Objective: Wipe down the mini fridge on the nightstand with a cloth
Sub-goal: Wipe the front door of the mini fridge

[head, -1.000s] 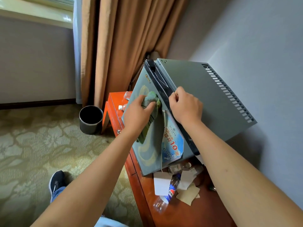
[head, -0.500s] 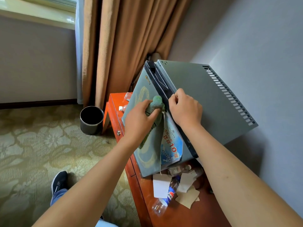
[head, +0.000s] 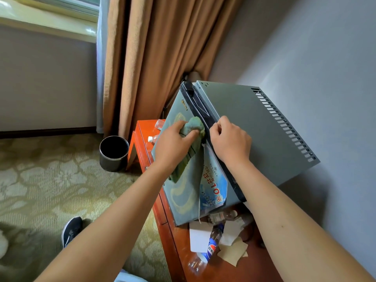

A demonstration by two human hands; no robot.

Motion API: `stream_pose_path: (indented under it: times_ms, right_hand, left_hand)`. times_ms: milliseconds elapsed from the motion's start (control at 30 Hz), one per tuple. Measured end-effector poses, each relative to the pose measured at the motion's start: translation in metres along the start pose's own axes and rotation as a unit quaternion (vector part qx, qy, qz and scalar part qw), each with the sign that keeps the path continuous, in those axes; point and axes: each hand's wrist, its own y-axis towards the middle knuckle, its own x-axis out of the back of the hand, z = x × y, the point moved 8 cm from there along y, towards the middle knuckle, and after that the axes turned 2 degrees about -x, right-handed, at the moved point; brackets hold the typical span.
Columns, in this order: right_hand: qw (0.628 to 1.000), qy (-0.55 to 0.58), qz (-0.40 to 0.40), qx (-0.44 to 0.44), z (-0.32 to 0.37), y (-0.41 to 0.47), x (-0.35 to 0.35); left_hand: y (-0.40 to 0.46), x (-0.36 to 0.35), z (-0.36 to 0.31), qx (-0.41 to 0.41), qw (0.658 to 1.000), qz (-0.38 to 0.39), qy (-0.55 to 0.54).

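In the head view, a grey-green metal mini fridge [head: 244, 127] stands on a glossy orange-red wooden nightstand [head: 142, 135] set against the pale wall. The left hand [head: 173, 143] grips a bunched green terry cloth [head: 193, 127] and presses it against the upper part of the fridge door, just beside the black strip along the door's top edge; the loose end of the cloth hangs down the door face. The right hand [head: 230, 141] rests on that top edge with its fingers curled over the strip, steadying the cabinet.

A blue printed sticker [head: 213, 184] covers part of the door below the hands. On the nightstand in front lie a clear plastic bottle [head: 205, 251] and scraps of paper [head: 232, 247].

Judging by the cloth's position, wiping is under way on the door; the lower door, the slotted top panel and the sides seem still to be done.
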Motion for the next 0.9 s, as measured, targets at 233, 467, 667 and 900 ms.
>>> stream_pose_path:
  times_ms: [233, 467, 667, 900]
  right_hand:
    - [1.0, -0.002, 0.007, 0.013, 0.003, 0.002, -0.001]
    - [0.997, 0.008, 0.017, 0.073, 0.019, 0.008, -0.001]
    - [0.998, 0.02, 0.039, 0.05, 0.023, 0.022, -0.006]
    - [0.996, 0.02, 0.058, 0.066, 0.044, 0.054, -0.017]
  left_hand:
    - [0.0, -0.009, 0.064, 0.113, 0.991, 0.051, 0.042]
    - [0.006, -0.001, 0.017, 0.028, 0.998, 0.039, -0.041]
    - [0.032, -0.004, 0.061, 0.083, 0.996, 0.038, -0.008]
    - [0.044, -0.01, 0.076, 0.11, 0.99, 0.091, -0.015]
